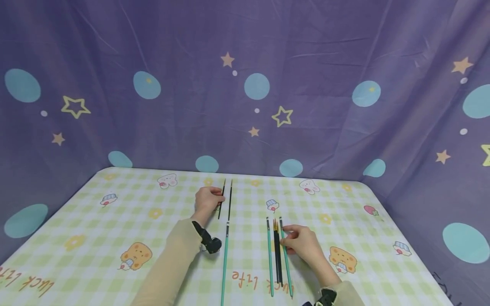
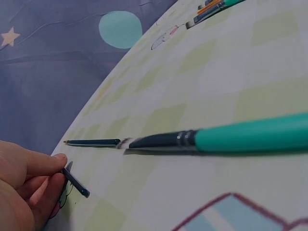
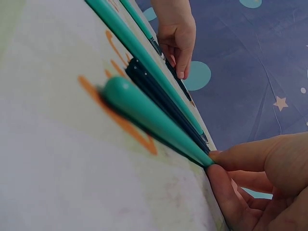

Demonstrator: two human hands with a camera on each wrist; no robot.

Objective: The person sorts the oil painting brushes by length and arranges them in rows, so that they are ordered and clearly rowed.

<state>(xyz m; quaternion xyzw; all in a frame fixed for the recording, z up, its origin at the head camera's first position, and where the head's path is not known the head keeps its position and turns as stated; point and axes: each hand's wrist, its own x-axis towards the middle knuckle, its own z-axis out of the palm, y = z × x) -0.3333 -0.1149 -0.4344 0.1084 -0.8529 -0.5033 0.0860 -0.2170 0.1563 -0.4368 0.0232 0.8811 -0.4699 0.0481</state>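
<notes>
At the middle left of the table my left hand (image 1: 208, 199) pinches a thin black paintbrush (image 1: 220, 211); its dark end pokes out below the fingers in the left wrist view. Just right of it lies another black paintbrush (image 1: 230, 204), with a teal paintbrush (image 1: 225, 267) in line below, bristles towards it. My right hand (image 1: 303, 242) holds a teal paintbrush (image 1: 287, 267) between thumb and fingers near its bristle end. Beside that brush lie black paintbrushes (image 1: 277, 259) side by side, then one more teal paintbrush (image 1: 269, 255) on their left.
A green-and-white checked cloth (image 1: 172, 238) printed with cartoon figures and lettering covers the table. Behind and at both sides hangs a purple curtain (image 1: 199, 106) with stars and teal spots. Dark straps with small devices sit on both wrists.
</notes>
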